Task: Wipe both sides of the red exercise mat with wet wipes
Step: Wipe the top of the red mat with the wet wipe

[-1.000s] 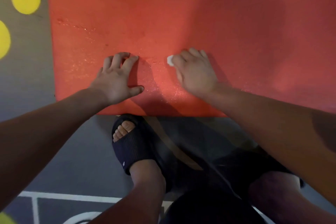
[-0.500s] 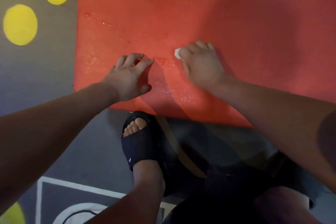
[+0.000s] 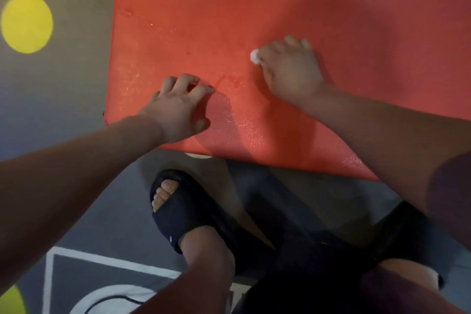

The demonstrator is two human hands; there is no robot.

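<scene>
The red exercise mat [image 3: 204, 20] lies flat on the floor and fills the upper part of the view; damp speckles glisten near its front edge. My right hand [image 3: 290, 71] presses a white wet wipe [image 3: 254, 55] onto the mat, and only a small corner of the wipe shows at my fingertips. My left hand [image 3: 175, 107] rests on the mat near its front left corner, fingers spread and bent, holding nothing.
The grey floor [image 3: 51, 109] has yellow painted dots [image 3: 26, 23] left of the mat and white painted lines [image 3: 102, 260] at the bottom. My foot in a black slide sandal [image 3: 178, 214] stands just in front of the mat's edge.
My right hand has slid the wipe farther away across the mat. The view has shifted, so the mat sits more to the right. My left hand stays planted near the corner.
</scene>
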